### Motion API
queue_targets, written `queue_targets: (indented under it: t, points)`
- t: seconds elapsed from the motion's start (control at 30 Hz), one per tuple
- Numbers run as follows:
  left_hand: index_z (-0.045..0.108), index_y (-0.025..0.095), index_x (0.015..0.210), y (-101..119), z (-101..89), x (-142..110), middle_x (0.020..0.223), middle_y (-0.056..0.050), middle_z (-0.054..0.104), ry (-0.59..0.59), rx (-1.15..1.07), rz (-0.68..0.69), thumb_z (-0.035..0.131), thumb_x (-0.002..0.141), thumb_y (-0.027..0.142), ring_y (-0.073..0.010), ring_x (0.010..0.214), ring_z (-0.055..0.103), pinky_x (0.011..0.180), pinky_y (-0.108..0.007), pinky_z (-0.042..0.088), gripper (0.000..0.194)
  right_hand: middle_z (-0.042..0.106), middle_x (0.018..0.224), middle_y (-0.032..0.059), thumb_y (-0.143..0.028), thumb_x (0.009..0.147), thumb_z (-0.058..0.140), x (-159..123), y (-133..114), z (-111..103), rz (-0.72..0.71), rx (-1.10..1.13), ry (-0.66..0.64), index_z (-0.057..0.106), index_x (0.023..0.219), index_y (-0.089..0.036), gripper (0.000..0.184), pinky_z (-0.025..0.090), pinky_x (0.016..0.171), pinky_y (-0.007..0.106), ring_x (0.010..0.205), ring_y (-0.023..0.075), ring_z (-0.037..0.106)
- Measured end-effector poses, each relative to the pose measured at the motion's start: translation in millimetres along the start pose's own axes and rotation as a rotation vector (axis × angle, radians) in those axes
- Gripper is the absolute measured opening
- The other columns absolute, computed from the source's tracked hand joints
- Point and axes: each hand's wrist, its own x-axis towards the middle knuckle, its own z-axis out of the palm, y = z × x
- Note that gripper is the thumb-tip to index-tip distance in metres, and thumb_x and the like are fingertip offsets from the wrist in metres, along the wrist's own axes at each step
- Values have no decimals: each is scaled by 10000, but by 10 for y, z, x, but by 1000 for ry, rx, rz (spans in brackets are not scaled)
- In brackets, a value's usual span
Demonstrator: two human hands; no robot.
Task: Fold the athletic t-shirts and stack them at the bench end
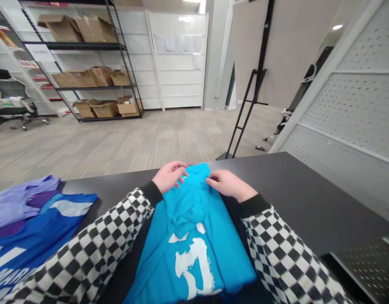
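A bright turquoise shirt (194,207) with a white brush-style print lies in front of me on the dark table, its far part narrowed and creased. My left hand (169,177) is at the left side of that far part, fingers apart and slightly bent over the fabric. On the opposite side, my right hand (230,184) has thumb and forefinger pinched together at the shirt's edge. The near end of the shirt runs down toward my body.
To the left lie a blue printed shirt (52,228) and a lilac garment (17,202). The black table (270,181) ends at its far edge, before a black stand (245,114). A perforated white panel (355,105) rises on the right. Boxes fill a metal shelf (90,45) behind.
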Motion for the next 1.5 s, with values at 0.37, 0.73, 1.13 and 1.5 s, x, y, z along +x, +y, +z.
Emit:
queue_targets:
  t: [0.37,0.73,1.13,1.5]
  points:
    - [812,222,1047,-743,-1016,186,1455,-111,714,3,627,424,538,838,228,-309,1425,617,1302,-532,431,345,726,847,24,-392,956,692,-67,-77,-34,16,82,-166,699,877,-233,178,441,703,324,771,215,638]
    - [758,220,981,-761,-1011,428,1319,-136,760,-33,719,438,574,941,374,-318,1321,665,1255,-525,467,244,705,800,10,-452,925,697,-121,171,-181,156,39,-330,689,852,-238,227,432,657,322,746,213,628]
    - [754,197,989,-825,-973,570,1134,-146,749,12,774,434,573,899,407,-350,1170,672,1174,-542,484,291,774,845,32,-498,955,742,-99,128,-164,254,-37,-286,727,874,-239,272,460,674,326,789,227,689]
    - [732,147,1361,-530,-695,179,1414,-169,735,19,828,580,479,1033,297,-337,1361,656,1255,-506,471,440,779,840,38,-660,1048,587,-147,215,-153,283,50,-309,732,953,-240,454,445,584,323,617,185,650]
